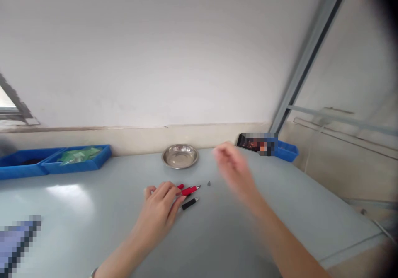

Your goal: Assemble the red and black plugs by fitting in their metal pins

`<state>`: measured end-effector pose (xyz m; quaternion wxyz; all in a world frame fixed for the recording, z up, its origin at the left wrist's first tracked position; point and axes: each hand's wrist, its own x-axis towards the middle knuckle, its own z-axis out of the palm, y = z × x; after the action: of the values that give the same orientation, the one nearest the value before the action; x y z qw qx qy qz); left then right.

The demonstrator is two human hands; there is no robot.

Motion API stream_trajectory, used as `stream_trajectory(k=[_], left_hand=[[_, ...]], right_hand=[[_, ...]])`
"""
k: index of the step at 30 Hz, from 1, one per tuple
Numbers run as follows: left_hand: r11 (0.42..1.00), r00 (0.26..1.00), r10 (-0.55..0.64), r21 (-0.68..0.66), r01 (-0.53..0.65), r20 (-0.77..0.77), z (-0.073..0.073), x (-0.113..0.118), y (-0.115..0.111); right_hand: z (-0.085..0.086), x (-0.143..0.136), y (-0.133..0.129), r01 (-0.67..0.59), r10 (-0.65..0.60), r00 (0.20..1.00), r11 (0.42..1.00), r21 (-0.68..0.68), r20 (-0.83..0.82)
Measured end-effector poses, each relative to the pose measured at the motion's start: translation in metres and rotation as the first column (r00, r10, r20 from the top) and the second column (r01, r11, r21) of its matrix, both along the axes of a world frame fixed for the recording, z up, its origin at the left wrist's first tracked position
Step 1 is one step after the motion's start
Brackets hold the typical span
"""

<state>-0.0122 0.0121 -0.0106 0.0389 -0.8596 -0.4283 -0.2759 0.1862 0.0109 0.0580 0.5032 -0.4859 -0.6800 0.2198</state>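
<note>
My left hand (160, 203) is closed, its thumb and fingers pinching a red pen (189, 191) whose metal tip points right. Part of a second red pen (180, 186) shows just behind it, and the fingers cover the rest. Beside my left thumb, a pen with a black grip (189, 204) lies on the table, its far end hidden by the hand. A tiny dark grey piece (209, 183) sits to the right of the pen tips. My right hand (231, 164) is raised over the table and blurred; its fingers look curled, but any content is unclear.
A round metal dish (180, 157) stands near the wall on the grey table (108, 216). Blue trays (77, 166), one with green bags, are at back left. A phone-like screen (251, 142) leans by a blue bin (286, 151) at back right, near a metal post.
</note>
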Motion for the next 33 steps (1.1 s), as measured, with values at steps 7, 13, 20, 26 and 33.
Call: stream_trajectory(k=[7,13,20,26,33], left_hand=[[0.996,0.997,0.078,0.029,-0.079,0.027,-0.001,-0.002,0.000],[0.997,0.997,0.074,0.003,-0.075,0.021,-0.003,-0.001,0.001],[0.996,0.996,0.081,0.024,-0.082,0.039,-0.003,0.000,0.001],[0.997,0.996,0.076,0.020,-0.077,0.052,-0.003,0.000,0.000],[0.995,0.995,0.094,-0.028,-0.093,0.028,-0.001,-0.001,0.000]], right_hand=[[-0.049,-0.021,0.027,-0.208,0.256,0.947,0.949,-0.235,0.194],[-0.060,-0.019,0.024,-0.334,0.370,0.927,0.889,-0.314,0.062],[-0.064,-0.015,0.027,-0.327,0.339,0.940,0.858,-0.396,-0.041],[-0.065,-0.018,0.022,-0.361,0.311,0.932,0.840,-0.406,-0.185],[-0.072,-0.015,0.020,-0.400,0.282,0.902,0.833,-0.383,-0.327]])
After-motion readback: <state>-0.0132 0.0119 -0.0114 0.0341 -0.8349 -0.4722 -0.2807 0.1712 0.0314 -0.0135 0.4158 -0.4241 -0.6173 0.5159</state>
